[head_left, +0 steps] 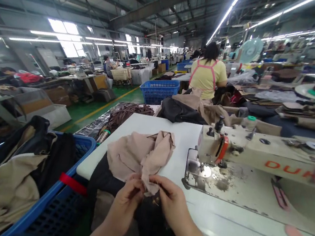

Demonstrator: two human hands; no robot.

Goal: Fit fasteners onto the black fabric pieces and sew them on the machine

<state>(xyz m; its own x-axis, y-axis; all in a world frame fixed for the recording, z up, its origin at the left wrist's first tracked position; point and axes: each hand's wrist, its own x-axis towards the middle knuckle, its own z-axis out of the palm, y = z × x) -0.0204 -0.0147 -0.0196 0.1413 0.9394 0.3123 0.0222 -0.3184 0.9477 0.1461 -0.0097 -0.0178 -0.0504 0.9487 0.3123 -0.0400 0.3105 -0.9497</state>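
Note:
A crumpled piece of beige fabric (pixel 133 152) lies on the near left part of the white sewing table (pixel 185 135). Its near edge is pinched between both hands. My left hand (pixel 128 198) has thumb and fingers closed on that edge from the left. From the right, my right hand (pixel 172 200) grips the same edge, its fingertips pressed together. Dark cloth (pixel 104 178) sits under the beige fabric and hangs over the table's front edge. To the right of the hands stands an industrial sewing machine (pixel 245 154) with an orange part by its head.
At left, a blue plastic basket (pixel 85 148) full of dark and beige cloth stands against the table. A red strap (pixel 73 183) is on its rim. Pink scissors (pixel 281 194) lie under the machine arm. Ahead, a person in a yellow top (pixel 207 76) works near another blue basket (pixel 159 90).

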